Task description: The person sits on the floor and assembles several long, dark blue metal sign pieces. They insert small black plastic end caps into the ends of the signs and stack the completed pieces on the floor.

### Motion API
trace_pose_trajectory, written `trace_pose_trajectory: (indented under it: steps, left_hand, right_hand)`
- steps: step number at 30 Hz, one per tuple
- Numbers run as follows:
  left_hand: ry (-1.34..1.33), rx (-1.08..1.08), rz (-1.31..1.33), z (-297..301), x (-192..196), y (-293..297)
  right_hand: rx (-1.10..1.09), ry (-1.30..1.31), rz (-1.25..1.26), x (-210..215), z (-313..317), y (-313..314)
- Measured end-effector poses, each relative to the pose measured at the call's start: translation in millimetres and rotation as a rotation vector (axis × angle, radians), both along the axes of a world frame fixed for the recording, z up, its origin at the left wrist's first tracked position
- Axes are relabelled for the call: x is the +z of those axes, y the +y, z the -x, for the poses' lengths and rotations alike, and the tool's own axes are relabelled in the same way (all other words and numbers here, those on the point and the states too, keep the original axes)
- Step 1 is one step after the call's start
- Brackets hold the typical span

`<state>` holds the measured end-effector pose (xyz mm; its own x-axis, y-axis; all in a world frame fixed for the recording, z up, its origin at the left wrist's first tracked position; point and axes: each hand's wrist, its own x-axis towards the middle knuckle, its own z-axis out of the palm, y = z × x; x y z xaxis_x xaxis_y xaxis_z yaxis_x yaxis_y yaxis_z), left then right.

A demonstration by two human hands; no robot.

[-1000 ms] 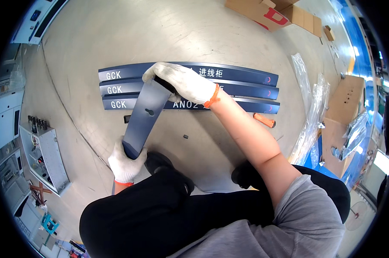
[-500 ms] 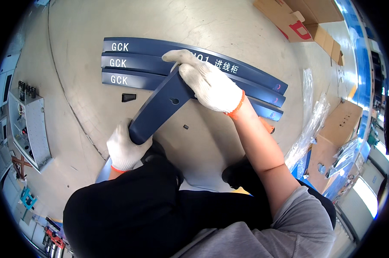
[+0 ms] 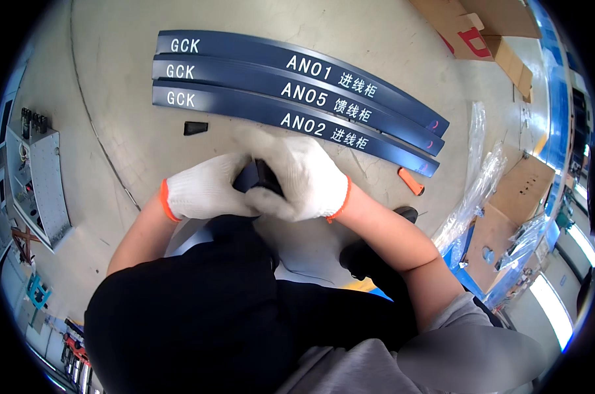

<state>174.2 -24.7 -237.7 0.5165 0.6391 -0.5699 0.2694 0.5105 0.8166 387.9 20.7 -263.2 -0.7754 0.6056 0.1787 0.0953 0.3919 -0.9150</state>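
Note:
Both my hands wear white knit gloves with orange cuffs and come together in front of my lap. Between them a dark blue panel (image 3: 247, 177) is seen nearly end-on, so most of its length is hidden. My left hand (image 3: 208, 187) is wrapped round its side. My right hand (image 3: 307, 174), slightly blurred, is closed about the panel's dark end; whether a separate small piece is in it, I cannot tell. Beyond the hands lie three long dark blue panels (image 3: 228, 113) with white lettering, stacked side by side on the floor. A small black end piece (image 3: 195, 127) rests just nearer than them.
An orange utility knife (image 3: 412, 182) lies on the floor at the right. Farther right are clear plastic wrap (image 3: 471, 187) and a flattened cardboard sheet (image 3: 501, 223). An open cardboard box (image 3: 465, 29) stands far right, and a grey metal cabinet (image 3: 44, 177) at the left.
The held panel has turned from lying slantwise to pointing nearly end-on. My right hand has come down and nearer, beside my left hand, which has risen and shifted right.

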Motion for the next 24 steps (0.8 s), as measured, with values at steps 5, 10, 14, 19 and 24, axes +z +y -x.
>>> trace_pose_trajectory:
  steps: [5,10,14,19,24]
  left_hand:
    - [-0.082,-0.179,0.123,-4,-22,-15]
    - [-0.109,-0.134,0.21,-19,-22,-19]
    - [-0.092,-0.163,0.145,-27,-23,-24]
    - [-0.012,-0.172,0.149,-23,-20,-22]
    - [0.102,-0.118,0.106,-18,-13,-23]
  right_hand:
    - [0.075,-0.027,-0.031,-8,-11,-20]
    - [0.131,-0.073,-0.025,-24,-23,-19]
    - [0.226,-0.24,0.016,-16,-28,-15]
    - [0.247,-0.174,-0.039,-22,-21,-12]
    - [0.304,-0.026,-0.021,-32,-18,1]
